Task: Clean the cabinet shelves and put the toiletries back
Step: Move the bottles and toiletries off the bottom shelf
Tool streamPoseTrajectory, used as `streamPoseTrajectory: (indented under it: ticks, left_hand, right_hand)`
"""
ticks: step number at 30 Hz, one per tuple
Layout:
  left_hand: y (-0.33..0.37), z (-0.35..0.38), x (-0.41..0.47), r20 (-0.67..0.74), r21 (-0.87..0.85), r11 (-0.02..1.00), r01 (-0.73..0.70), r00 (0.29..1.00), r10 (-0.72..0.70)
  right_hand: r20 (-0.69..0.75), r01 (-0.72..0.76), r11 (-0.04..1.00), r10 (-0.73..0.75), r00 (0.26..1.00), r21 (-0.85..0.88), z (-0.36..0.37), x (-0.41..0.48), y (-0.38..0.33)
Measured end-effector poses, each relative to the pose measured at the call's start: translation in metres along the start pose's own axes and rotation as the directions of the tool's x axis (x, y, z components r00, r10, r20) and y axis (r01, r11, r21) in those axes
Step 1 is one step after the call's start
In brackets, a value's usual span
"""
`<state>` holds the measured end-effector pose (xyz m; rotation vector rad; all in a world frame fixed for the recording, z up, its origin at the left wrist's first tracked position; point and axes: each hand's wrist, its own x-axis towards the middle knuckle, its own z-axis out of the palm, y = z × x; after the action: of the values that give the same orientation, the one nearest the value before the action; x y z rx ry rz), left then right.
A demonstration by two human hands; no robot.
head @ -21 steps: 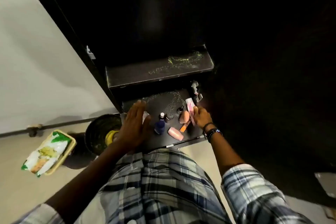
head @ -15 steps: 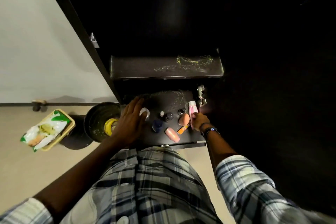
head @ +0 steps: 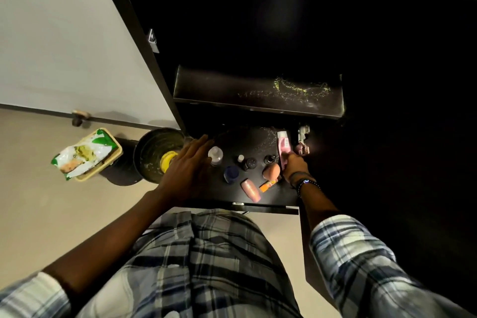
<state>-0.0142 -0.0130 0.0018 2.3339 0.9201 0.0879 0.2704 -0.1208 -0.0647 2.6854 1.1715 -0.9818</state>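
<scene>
A dark cabinet stands open below me. Its lower shelf [head: 260, 138] carries several toiletries: a clear bottle [head: 215, 154], a blue jar [head: 231, 174], a dark bottle [head: 249, 163], a peach sponge [head: 271, 171], a pink tube lying flat [head: 251, 190] and a small orange tube [head: 268, 185]. My right hand [head: 294, 166] is closed around a pink tube [head: 283, 146] at the shelf's right end. My left hand [head: 189, 168] hovers flat with fingers apart, just left of the clear bottle. The upper shelf [head: 219, 88] is bare, with yellowish dusty streaks [head: 299, 88].
On the floor to the left sits a black bucket [head: 152, 147] with something yellow [head: 167, 160] inside. Beside it a green-and-white packet [head: 85, 153] lies on a yellow tray on a dark stool. A metal hinge [head: 302, 137] is at the cabinet's right wall. A white door stands at left.
My right hand has closed on the pink tube and shifted slightly back. My left hand has drawn a little left, uncovering the clear bottle. My head has tilted upward.
</scene>
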Motion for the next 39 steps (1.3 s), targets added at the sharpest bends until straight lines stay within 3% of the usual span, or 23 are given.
streamPoseTrajectory:
  ticks: [6,10,14,22,27,39]
  left_hand:
    - [0.009,-0.003,0.012,0.072,0.043,0.999,0.009,0.997,-0.012]
    - [0.014,0.000,0.025,0.124,0.130,0.991,0.026,0.991,-0.042]
    - [0.017,0.000,0.037,0.149,0.190,0.980,0.063,0.984,-0.093]
    - [0.005,-0.019,0.055,0.015,0.180,0.971,0.158,0.986,-0.163]
    - [0.015,-0.030,0.077,0.080,0.344,0.932,0.114,0.985,-0.150]
    - [0.008,-0.039,0.100,0.095,0.377,0.914,0.152,0.975,-0.201]
  right_hand:
    - [-0.192,0.087,0.969,-0.042,0.981,0.233,-0.015,-0.006,-0.028]
    - [-0.358,0.273,0.942,-0.190,0.914,0.197,-0.025,-0.022,-0.063]
    - [-0.150,0.376,0.917,-0.356,0.922,0.132,-0.020,-0.029,-0.089]
    - [0.059,0.265,0.964,-0.264,0.963,-0.015,-0.014,-0.015,-0.104]
    - [0.097,0.250,0.963,-0.241,0.966,-0.102,-0.009,-0.013,-0.105]
    - [0.093,0.308,0.938,-0.297,0.951,-0.159,-0.009,-0.011,-0.107]
